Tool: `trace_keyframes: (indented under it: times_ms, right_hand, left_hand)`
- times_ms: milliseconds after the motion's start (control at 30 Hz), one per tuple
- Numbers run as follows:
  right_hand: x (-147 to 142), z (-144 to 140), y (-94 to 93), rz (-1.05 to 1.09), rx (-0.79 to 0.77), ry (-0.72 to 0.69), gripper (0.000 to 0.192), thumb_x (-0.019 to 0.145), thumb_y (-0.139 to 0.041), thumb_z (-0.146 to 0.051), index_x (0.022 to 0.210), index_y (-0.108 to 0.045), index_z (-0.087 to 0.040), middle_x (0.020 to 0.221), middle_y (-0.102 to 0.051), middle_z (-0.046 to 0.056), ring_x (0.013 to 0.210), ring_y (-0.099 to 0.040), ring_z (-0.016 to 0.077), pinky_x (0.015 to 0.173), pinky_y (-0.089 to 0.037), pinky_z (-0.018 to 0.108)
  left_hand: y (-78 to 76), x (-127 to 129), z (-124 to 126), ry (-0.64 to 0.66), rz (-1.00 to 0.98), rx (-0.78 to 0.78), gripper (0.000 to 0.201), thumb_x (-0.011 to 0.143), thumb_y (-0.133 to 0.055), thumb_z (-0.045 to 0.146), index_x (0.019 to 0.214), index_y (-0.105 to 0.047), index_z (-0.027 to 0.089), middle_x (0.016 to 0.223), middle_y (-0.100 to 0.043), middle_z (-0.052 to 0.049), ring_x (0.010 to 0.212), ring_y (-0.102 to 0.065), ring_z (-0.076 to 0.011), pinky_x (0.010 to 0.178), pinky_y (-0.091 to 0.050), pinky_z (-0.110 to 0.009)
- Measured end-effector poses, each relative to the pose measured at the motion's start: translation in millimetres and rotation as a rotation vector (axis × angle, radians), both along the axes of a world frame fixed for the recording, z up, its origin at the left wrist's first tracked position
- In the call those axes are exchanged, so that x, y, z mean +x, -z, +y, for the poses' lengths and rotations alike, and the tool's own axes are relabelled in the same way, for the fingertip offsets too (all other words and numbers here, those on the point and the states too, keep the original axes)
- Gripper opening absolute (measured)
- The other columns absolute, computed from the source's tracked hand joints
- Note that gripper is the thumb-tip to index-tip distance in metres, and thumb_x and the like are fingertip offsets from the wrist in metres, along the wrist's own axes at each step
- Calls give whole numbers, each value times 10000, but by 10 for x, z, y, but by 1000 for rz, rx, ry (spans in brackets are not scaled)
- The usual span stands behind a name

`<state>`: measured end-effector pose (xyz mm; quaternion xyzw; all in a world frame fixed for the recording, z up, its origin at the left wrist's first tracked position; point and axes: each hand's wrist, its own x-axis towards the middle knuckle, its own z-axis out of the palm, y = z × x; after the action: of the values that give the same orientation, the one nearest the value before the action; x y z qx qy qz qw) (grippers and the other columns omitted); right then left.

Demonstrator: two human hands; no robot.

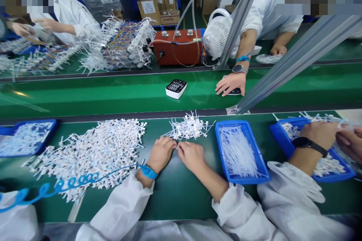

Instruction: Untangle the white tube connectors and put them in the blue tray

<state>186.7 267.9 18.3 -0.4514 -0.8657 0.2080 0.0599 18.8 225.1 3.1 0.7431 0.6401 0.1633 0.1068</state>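
Note:
My left hand (pixel 161 154) and my right hand (pixel 192 155) meet fingertip to fingertip above the green table (pixel 183 196). Both have their fingers pinched together, and whatever lies between them is too small and covered to name. Just beyond the fingertips is a small heap of white connectors with thin tubes (pixel 190 126). A much larger pile of small white and pale blue plastic connectors (pixel 110 150) spreads to the left of my left hand. On the right, a blue tray (pixel 264 173) holds clear thin tubes (pixel 239 152). A blue coiled wrist strap (pixel 148 171) circles my left wrist.
Behind the table runs a green conveyor belt (pixel 98 90) carrying a blood pressure monitor (pixel 175 88). A co-worker's hand (pixel 233 83) covers another device there. A slanted metal post (pixel 294 60) rises at right. Beside me, a neighbour's hand (pixel 319 133) works over another blue tray (pixel 343 175).

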Motion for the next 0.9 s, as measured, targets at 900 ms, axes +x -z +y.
trace_keyframes:
  times_ms: [900]
  right_hand:
    - [10,7,-22,6,-35,5,186,964,-472,-341,939,-631,-249,883,-699,2,785,-618,139,647,-319,229]
  left_hand:
    - [-75,-9,-14,12,-40,-39,232,991,-407,288,920,-613,208,947,-632,-39,911,-524,-195,822,-394,-351]
